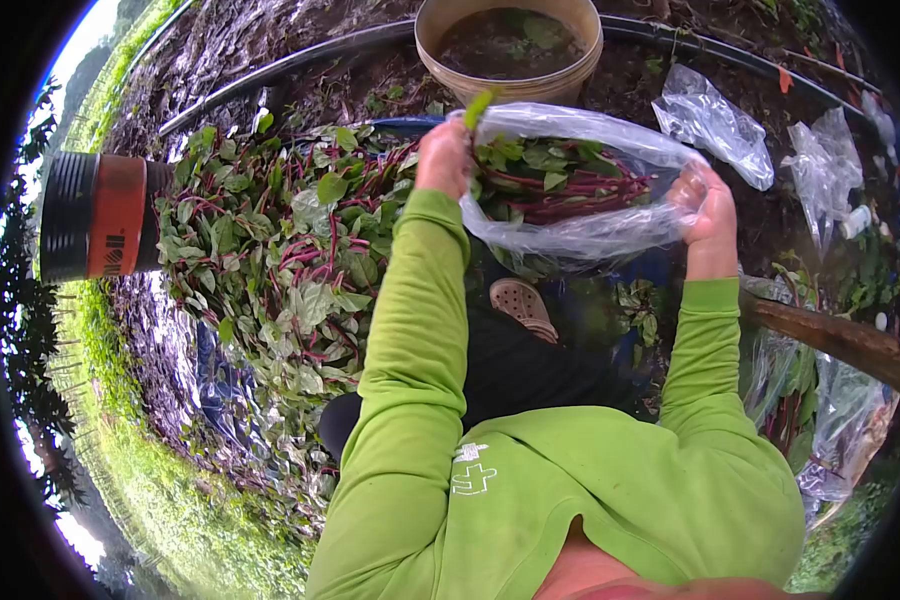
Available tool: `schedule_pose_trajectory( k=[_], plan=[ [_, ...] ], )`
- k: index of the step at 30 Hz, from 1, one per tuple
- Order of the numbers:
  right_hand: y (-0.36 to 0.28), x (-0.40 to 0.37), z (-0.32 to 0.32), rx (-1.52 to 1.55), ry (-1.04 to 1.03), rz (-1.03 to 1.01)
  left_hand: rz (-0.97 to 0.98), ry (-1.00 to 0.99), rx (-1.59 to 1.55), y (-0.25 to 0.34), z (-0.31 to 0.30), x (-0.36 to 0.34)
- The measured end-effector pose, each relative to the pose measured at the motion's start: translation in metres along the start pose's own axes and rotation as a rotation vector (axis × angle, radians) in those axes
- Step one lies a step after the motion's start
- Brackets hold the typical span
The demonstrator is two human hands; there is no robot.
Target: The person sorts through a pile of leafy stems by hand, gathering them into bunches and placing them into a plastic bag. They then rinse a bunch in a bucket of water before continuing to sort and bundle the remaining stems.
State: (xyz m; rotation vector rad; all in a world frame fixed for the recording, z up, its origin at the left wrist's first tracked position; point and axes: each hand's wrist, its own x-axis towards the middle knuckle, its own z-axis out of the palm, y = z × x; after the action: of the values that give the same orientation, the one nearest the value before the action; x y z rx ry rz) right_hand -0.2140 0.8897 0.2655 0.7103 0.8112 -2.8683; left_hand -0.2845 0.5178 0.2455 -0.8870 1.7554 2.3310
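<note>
A clear plastic bag [570, 118] is stretched wide between my two hands. Bundled greens with dark red stems [590, 200] lie inside it, their leaves towards the left and the stems towards the right. My left hand [442, 158] is closed at the bag's left edge, and a green leaf [478, 108] sticks up beside its fingers. At the opposite edge, my right hand [708, 205] grips the gathered plastic. A big heap of the same leafy red-stemmed greens [300, 250] spreads below and left of my left hand.
Beyond the bag stands a bucket [510, 85] of murky water with leaves floating in it. A black container with an orange band [120, 215] lies at the left. Loose plastic bags [715, 125] are on the muddy ground at right, near a wooden pole [840, 345]. My brown clog [523, 308] shows below.
</note>
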Motion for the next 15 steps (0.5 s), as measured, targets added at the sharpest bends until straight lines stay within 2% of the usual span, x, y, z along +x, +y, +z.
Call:
schedule_pose_trajectory(
  k=[1,3,4,5,6,7,8,9,10,11,12,13,14,15],
  plan=[
    [-0.007,0.004,0.004,-0.007,-0.005,-0.013,-0.024,-0.104,-0.059,0.013,-0.015,0.009],
    [-0.021,0.038,-0.012,0.014,0.054,-0.018,-0.174,-0.139,-0.099,0.031,-0.013,-0.004],
    [-0.029,0.061,-0.029,0.026,0.062,-0.011,-0.251,-0.192,-0.194,0.005,-0.032,0.046],
    [-0.044,0.093,-0.065,0.074,-0.019,0.027,-0.262,-0.143,-0.001,-0.001,-0.029,0.045],
    [-0.052,0.127,-0.101,-0.237,0.089,-0.078,-0.198,-0.165,-0.011,-0.027,-0.033,0.062],
    [-0.046,0.121,-0.084,-0.548,0.194,-0.180,-0.136,-0.181,-0.022,-0.041,-0.031,0.059],
    [-0.026,0.104,-0.079,-1.270,0.457,-0.646,-0.228,-0.171,-0.050,-0.045,-0.024,0.063],
    [-0.010,0.062,-0.031,-1.980,0.787,-0.792,-0.230,-0.149,-0.002,-0.041,-0.014,0.062],
    [-0.007,0.049,-0.018,-1.993,0.578,-1.180,-0.271,-0.130,0.136,-0.043,-0.010,0.073],
    [0.006,0.043,-0.004,-1.929,0.325,-1.556,-0.220,-0.063,0.355,-0.046,-0.003,0.072],
    [0.029,0.035,0.017,-1.741,-0.045,-1.382,-0.074,-0.073,0.872,-0.035,0.001,0.064],
    [0.059,0.023,0.035,-1.532,-0.375,-1.179,0.124,-0.152,1.095,-0.078,0.008,0.124],
    [0.091,0.015,0.044,-1.440,-0.596,-0.801,0.290,-0.236,1.497,-0.037,0.014,0.064],
    [0.116,0.016,0.048,-1.570,-0.659,-0.539,0.148,-0.201,1.290,-0.011,0.027,0.025]
  ],
)
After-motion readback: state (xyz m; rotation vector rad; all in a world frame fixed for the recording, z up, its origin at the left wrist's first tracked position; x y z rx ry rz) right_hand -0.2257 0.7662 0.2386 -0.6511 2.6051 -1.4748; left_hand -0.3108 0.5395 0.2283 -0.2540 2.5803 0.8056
